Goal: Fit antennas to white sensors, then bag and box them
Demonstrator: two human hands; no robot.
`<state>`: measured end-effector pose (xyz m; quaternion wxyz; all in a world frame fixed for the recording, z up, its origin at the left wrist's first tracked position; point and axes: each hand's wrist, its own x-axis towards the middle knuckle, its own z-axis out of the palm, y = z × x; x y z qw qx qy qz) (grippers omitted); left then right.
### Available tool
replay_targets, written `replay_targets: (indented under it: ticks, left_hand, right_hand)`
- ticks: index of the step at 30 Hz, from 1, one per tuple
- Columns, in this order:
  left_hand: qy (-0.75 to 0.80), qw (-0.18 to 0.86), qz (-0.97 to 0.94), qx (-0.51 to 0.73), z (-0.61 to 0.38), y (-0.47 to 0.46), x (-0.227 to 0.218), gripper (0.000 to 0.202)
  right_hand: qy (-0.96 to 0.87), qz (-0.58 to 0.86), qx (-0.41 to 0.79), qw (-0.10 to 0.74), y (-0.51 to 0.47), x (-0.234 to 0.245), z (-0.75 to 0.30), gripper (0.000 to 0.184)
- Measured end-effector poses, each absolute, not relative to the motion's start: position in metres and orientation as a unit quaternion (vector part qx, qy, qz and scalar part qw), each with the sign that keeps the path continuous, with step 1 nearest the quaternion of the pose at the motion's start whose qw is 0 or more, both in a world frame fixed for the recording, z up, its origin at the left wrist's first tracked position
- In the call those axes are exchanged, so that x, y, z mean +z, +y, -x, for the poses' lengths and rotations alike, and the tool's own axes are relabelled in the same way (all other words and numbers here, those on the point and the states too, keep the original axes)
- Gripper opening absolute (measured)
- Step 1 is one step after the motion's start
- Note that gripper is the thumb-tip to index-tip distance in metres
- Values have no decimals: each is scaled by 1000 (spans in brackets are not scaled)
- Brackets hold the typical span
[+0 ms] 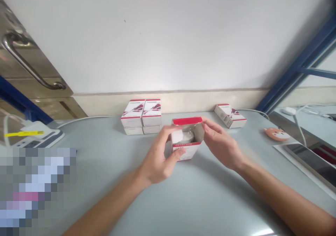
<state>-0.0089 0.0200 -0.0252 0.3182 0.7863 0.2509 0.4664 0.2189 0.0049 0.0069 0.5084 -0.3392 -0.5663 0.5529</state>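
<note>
A small white and red carton stands in the middle of the grey table with its top flaps open, and a white round item shows inside. My left hand grips the carton's left side, thumb on its front face. My right hand holds the carton's right flap with the fingertips at the upper edge. Both hands are closed on the carton.
A stack of closed white and red cartons sits behind, against the wall. One more carton lies at the back right. An orange round object and a tablet lie right; a scale stands left.
</note>
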Motion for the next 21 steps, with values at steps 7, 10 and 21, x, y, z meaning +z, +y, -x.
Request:
replay_targets:
  ticks: [7,10,21]
  left_hand:
    - [257,332,-771,479,5,18,-27,55]
    - [249,309,-780,484,5,20,-27,38]
    - [223,325,-766,508,1,22,-37,53]
  right_hand:
    - [-573,331,547,513,6,3,-213,29]
    - [-574,327,540,521,6,4,-212,19]
    - [-626,349,465,521,7,1,-214,29]
